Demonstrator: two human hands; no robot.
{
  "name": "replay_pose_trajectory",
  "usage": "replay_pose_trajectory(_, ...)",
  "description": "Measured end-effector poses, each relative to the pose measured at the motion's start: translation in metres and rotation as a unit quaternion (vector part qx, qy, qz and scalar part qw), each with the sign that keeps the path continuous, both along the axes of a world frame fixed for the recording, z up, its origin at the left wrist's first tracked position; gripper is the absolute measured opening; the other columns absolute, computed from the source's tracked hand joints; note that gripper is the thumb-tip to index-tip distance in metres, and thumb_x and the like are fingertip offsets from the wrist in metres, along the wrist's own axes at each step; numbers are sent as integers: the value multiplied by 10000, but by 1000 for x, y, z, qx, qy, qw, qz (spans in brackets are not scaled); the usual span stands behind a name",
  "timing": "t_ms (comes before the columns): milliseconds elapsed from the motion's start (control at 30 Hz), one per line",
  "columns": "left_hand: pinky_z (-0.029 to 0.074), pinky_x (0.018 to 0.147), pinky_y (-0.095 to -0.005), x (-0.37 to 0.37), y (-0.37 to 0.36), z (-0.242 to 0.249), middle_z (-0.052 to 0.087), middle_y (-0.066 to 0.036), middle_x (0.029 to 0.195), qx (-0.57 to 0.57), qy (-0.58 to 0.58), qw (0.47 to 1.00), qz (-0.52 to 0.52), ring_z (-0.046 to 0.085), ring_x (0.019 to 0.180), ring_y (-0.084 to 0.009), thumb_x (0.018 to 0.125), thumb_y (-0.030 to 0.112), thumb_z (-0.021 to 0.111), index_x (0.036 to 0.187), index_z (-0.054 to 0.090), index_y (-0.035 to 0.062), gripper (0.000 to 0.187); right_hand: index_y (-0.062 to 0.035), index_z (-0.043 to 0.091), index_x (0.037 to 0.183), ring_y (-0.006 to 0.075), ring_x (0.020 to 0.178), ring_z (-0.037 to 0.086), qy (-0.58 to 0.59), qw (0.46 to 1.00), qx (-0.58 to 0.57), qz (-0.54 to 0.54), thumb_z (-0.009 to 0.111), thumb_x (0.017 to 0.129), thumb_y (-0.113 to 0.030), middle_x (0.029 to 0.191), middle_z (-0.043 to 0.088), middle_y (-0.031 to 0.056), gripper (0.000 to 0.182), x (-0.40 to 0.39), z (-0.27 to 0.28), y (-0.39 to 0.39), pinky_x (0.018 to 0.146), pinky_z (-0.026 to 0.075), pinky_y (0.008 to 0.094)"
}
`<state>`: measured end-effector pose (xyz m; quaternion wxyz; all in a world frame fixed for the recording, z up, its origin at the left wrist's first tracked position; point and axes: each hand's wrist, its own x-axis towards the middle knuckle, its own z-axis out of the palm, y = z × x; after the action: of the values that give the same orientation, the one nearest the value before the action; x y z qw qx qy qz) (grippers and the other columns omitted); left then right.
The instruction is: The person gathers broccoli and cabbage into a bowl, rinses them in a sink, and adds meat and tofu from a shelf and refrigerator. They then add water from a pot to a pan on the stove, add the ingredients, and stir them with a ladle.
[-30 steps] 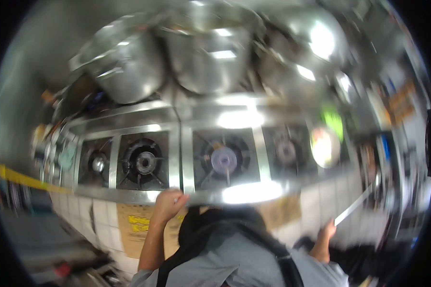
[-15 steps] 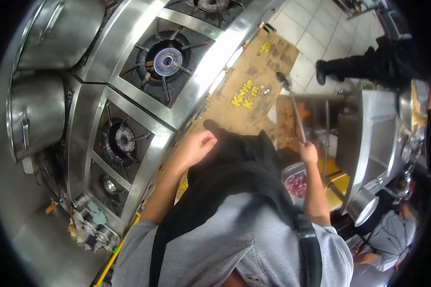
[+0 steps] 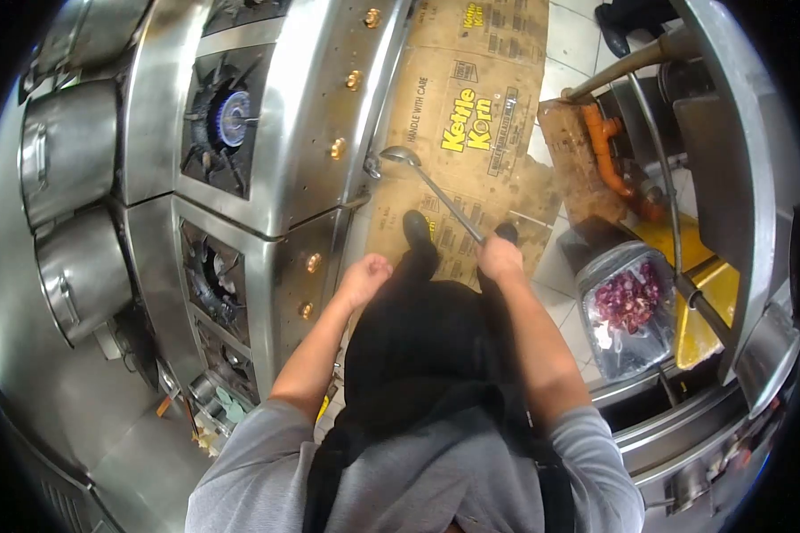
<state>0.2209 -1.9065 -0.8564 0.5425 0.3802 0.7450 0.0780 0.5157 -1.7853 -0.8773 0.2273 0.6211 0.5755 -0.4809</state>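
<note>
A long-handled metal ladle [image 3: 444, 200] is in my right hand [image 3: 500, 258], which is wrapped round the end of its handle. The ladle's bowl points away from me, over the cardboard on the floor and close to the stove front. My left hand [image 3: 365, 277] hangs beside the stove front [image 3: 316, 186] with its fingers curled in, and nothing shows in it. Both hands are in front of my black apron [image 3: 418, 338].
A gas burner [image 3: 234, 118] burns blue on the stove to the left, with large steel pots [image 3: 76, 151] behind. Flattened cardboard [image 3: 422, 133] covers the floor. At right are a bin [image 3: 631, 351] holding chopped purple pieces, an orange pipe [image 3: 604, 160] and a steel counter edge [image 3: 760, 178].
The view has turned, so the stove front and cardboard stand more upright. My right hand has brought the ladle leftward, its bowl now near the stove. The left hand stays curled.
</note>
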Motion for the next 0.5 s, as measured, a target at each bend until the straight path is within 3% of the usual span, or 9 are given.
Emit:
replay_pose_trajectory(100,485,729,-267,-30,13,-133,627,8,942,66,-68,978,183,595,847,-113,931,224,609,1084,571,74,218,-48,638,1020,398,971,631,2,994,42,-97,537,906,-375,980,669,238,361,29,-18,-38,868,483,482)
replay_pose_trajectory(167,473,702,-285,-24,67,-154,616,7,939,-8,-53,938,342,603,853,-137,943,380,581,1072,569,90,318,-37,612,925,423,905,627,4,988,50,-143,556,909,-367,905,664,243,336,46,-31,-61,814,478,510)
replay_pose_trajectory(233,469,701,-340,-33,100,-216,600,-42,1028,46,-3,917,397,605,926,-187,931,551,518,1142,532,87,510,-26,583,852,438,839,618,1,983,64,-173,582,907,-353,836,651,239,332,59,-36,-72,750,471,513)
replay_pose_trajectory(267,477,719,-352,-42,118,-243,588,-73,1076,70,25,911,405,601,950,-215,921,587,508,1178,498,58,588,-22,569,826,442,807,614,-3,979,77,-189,596,905,-348,800,643,235,336,65,-28,-74,716,469,507)
replay_pose_trajectory(333,428,954,-422,-61,150,-295,635,-230,1123,146,63,866,474,601,1039,-334,915,577,515,1140,564,-129,742,-12,524,776,423,683,577,14,970,114,-216,614,902,-348,706,595,216,370,82,-34,-91,641,450,473)
replay_pose_trajectory(367,423,961,-429,-78,160,-312,673,-213,1017,22,140,881,451,615,1023,-333,917,567,513,1142,599,-82,692,-11,499,760,347,614,536,17,966,110,-234,623,907,-321,654,555,170,365,88,-30,-93,597,429,427)
replay_pose_trajectory(400,481,811,-366,-98,167,-349,683,-130,898,58,161,877,448,633,842,-250,934,515,519,1088,636,15,536,-10,474,745,271,545,495,23,962,105,-252,632,911,-294,602,516,125,365,93,-28,-97,554,408,382)
replay_pose_trajectory(433,458,712,-316,-88,181,-332,654,-77,829,62,82,853,512,588,739,-189,939,487,521,1020,638,71,439,-10,474,745,271,545,495,20,962,109,-248,632,911,-294,602,516,125,365,100,-32,-108,554,408,382)
replay_pose_trajectory(500,434,613,-266,-75,213,-293,624,-25,761,67,0,815,575,543,637,-129,945,458,523,953,641,127,351,-23,448,726,111,555,384,70,923,57,-373,633,921,-219,586,430,14,333,114,-39,-123,517,352,298)
